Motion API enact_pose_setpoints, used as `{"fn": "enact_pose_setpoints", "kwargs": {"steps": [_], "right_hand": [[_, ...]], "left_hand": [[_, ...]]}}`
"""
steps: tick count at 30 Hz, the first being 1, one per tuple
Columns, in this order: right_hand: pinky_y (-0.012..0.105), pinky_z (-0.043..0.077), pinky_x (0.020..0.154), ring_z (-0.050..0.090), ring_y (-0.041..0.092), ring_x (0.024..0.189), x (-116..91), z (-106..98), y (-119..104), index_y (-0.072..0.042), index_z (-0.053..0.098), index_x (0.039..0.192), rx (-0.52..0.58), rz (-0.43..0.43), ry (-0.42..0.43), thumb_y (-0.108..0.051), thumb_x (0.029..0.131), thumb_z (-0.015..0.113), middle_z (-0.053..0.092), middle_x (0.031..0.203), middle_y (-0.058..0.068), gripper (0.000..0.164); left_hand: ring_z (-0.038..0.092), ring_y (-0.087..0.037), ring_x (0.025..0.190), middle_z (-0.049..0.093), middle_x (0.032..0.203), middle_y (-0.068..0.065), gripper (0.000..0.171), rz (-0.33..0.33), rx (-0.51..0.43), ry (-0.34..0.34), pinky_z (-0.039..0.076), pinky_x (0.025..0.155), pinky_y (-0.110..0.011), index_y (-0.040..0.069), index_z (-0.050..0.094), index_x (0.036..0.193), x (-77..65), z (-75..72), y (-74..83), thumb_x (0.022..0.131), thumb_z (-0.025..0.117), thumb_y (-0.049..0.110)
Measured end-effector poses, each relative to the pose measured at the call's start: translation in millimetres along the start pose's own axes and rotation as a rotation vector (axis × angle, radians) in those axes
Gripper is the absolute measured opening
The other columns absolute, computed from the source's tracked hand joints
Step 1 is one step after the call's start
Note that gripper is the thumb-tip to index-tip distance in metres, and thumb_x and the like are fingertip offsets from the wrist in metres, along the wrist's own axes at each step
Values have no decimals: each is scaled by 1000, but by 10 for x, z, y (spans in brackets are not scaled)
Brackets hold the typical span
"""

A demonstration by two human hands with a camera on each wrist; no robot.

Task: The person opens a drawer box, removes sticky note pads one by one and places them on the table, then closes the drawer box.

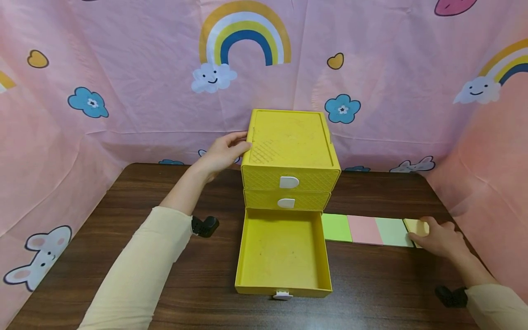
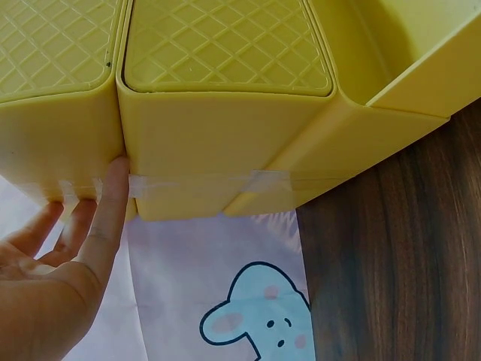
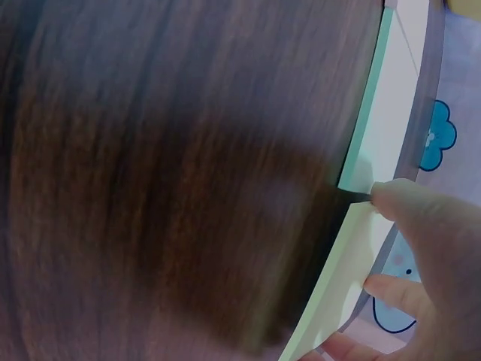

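A yellow plastic drawer cabinet [image 1: 290, 178] stands on the table, its bottom drawer [image 1: 284, 256] pulled out with a bare interior. My left hand [image 1: 222, 153] rests against the cabinet's left side, fingers extended along the wall [image 2: 218, 143] in the left wrist view. Right of the cabinet lies a row of sticky note pads: bright green [image 1: 337, 228], pink [image 1: 365, 229], pale mint [image 1: 393, 232] and pale yellow. My right hand [image 1: 443, 238] pinches the pale yellow sticky note pad [image 1: 414, 227] at the row's right end, thumb at the narrow gap beside the mint pad.
Two upper drawers with white handles [image 1: 288, 182] are closed. The dark wooden table [image 1: 198, 284] carries everything. A pink patterned cloth [image 1: 156, 82] hangs behind and at both sides. Clear tape [image 2: 161, 185] runs across the cabinet's side.
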State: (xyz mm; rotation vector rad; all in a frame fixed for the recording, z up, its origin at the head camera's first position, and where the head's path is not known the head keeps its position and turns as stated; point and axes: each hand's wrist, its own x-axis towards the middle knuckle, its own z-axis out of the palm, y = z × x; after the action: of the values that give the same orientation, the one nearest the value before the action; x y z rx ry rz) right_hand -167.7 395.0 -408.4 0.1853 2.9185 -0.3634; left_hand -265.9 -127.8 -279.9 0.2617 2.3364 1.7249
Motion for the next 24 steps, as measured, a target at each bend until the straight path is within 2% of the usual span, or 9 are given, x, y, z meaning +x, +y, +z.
{"fn": "enact_pose_setpoints", "kwargs": {"steps": [15, 24], "right_hand": [[66, 34, 69, 32, 66, 92, -11, -1, 8, 9, 29, 125, -17, 16, -18, -56, 86, 50, 27, 105, 50, 78], [66, 33, 71, 33, 67, 93, -2, 26, 26, 10, 34, 121, -42, -10, 11, -55, 86, 50, 31, 105, 50, 76]], "left_hand": [[50, -22, 114, 46, 134, -4, 55, 3, -19, -2, 51, 87, -40, 18, 31, 144, 4, -5, -3, 95, 50, 31], [52, -23, 112, 47, 132, -5, 55, 7, -26, -1, 54, 82, -38, 17, 31, 144, 5, 4, 1, 95, 51, 29]]}}
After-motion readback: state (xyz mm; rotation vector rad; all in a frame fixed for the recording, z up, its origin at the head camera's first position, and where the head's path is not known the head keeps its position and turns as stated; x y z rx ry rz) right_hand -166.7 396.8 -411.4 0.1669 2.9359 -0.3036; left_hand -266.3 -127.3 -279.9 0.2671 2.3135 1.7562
